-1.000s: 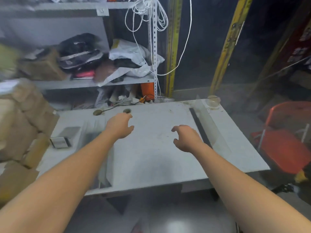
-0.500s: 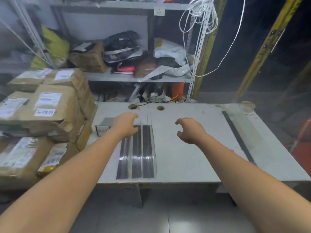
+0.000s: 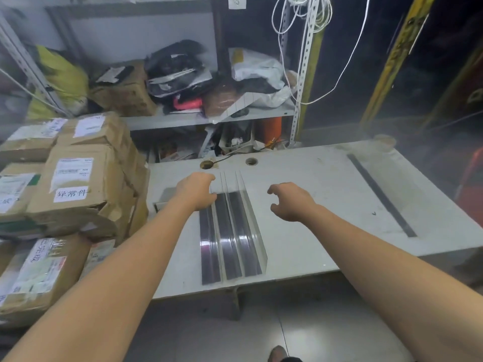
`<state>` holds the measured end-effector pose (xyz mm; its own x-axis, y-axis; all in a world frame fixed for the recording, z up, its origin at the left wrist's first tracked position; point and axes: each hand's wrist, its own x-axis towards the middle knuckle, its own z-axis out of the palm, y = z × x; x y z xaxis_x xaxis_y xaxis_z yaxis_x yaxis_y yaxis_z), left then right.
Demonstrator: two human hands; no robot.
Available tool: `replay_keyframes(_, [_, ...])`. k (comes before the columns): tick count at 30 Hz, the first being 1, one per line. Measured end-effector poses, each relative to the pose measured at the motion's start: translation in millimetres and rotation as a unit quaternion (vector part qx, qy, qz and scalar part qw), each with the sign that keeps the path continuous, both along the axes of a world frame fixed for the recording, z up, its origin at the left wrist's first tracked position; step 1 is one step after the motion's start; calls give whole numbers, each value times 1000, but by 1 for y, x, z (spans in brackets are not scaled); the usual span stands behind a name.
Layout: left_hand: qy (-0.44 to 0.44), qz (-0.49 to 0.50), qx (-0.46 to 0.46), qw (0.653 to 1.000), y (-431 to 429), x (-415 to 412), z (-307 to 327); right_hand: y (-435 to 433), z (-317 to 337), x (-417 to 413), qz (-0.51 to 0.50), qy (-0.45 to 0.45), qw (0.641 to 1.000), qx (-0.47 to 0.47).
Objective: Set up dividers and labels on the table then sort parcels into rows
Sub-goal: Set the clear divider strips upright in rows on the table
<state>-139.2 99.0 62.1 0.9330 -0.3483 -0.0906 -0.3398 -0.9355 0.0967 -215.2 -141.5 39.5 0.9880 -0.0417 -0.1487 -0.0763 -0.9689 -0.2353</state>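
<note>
A stack of three clear L-shaped dividers [image 3: 232, 231] with dark bases lies on the grey table [image 3: 313, 205], running from the middle to the front edge. My left hand [image 3: 196, 190] rests on the far left end of the dividers, fingers curled over them. My right hand [image 3: 290, 201] hovers just right of the dividers, fingers spread and empty. One more divider [image 3: 381, 194] stands alone near the table's right side. Taped cardboard parcels [image 3: 78, 186] with labels are piled left of the table.
A small flat label holder [image 3: 163, 198] lies by my left wrist. Two round cable holes [image 3: 251, 161] are at the table's back. Metal shelving [image 3: 209, 118] behind holds bags and boxes. White cords [image 3: 300, 11] hang from a post.
The view has swung left, away from the red chair, bringing the parcels and divider stack into sight. My left hand has come down onto the dividers' far end.
</note>
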Motion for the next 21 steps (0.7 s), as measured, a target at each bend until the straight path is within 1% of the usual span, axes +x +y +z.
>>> replay_keyframes(4, [12, -24, 0, 1000, -15, 19, -1, -4, -11, 11, -3, 7, 1000, 29])
replay_keyframes(11, [44, -81, 28, 995, -34, 66, -14, -6, -40, 21, -30, 26, 994, 101])
replay_keyframes(16, [61, -177, 28, 982, -53, 98, -38, -2, -63, 21, -74, 46, 983, 159])
replay_keyframes(21, [93, -300, 22, 949, -68, 123, -72, 13, -86, 13, -123, 53, 974, 184])
